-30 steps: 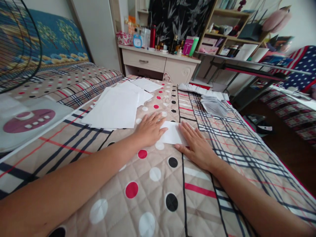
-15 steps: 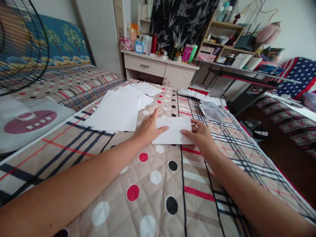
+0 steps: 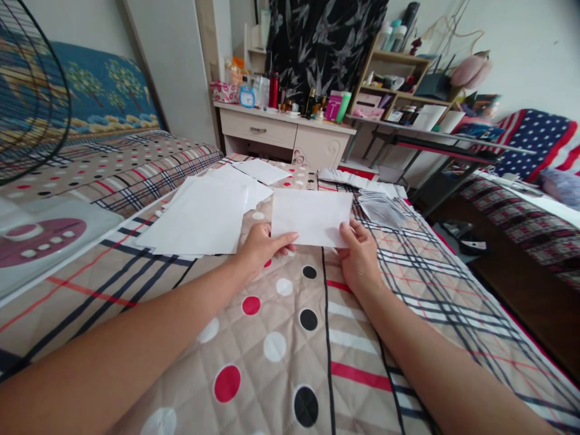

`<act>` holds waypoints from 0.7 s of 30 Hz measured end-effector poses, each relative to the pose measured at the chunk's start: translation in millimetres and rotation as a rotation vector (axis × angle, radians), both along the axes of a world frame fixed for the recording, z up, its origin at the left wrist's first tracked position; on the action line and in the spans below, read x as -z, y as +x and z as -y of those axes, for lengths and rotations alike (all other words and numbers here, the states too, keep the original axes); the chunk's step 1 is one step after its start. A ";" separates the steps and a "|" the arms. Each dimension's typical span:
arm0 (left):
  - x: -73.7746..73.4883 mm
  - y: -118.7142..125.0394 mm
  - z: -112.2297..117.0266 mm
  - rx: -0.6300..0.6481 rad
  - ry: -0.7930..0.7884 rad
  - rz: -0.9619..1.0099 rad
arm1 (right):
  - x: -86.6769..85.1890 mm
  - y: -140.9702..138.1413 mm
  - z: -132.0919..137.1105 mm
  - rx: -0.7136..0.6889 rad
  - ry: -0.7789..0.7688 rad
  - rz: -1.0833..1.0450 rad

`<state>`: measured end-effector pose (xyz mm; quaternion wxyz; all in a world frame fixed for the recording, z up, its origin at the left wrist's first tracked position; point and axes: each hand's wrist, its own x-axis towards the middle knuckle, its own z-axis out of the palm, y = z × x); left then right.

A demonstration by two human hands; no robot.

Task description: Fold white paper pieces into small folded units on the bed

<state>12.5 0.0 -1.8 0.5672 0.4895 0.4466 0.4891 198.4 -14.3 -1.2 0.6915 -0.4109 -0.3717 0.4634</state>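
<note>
Left hand (image 3: pixel 265 246) pinching white paper (image 3: pixel 312 216) by its near left corner; right hand (image 3: pixel 360 251) gripping the near right corner. Paper spread between them over the patterned bedspread (image 3: pixel 272 320), white sheets (image 3: pixel 199 217) to its left, small stack (image 3: pixel 382 209) far right.

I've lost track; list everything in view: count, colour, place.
Bedspread: 1, beige patterned, foreground
Held paper: 1, white, centre
Loose sheets: several, white, centre left
Fanned stack: 1, greyish, centre right
Printed package: 1, white, left edge
Fan guard: 1, black, upper left
Dresser: 1, cream, back centre
Printed cloth: 1, black, above dresser
Shelf unit: 1, brown, back right
Clutter: many, multicoloured, dresser and shelf unit
Flag cloth: 1, multicoloured, far right
Left hand: 1, bare, held paper's left
Right hand: 1, bare, held paper's right
</note>
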 end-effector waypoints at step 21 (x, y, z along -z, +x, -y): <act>-2.2 15.4 15.4 0.016 0.184 0.006 | -0.3 -26.6 20.6 -0.168 -0.055 0.240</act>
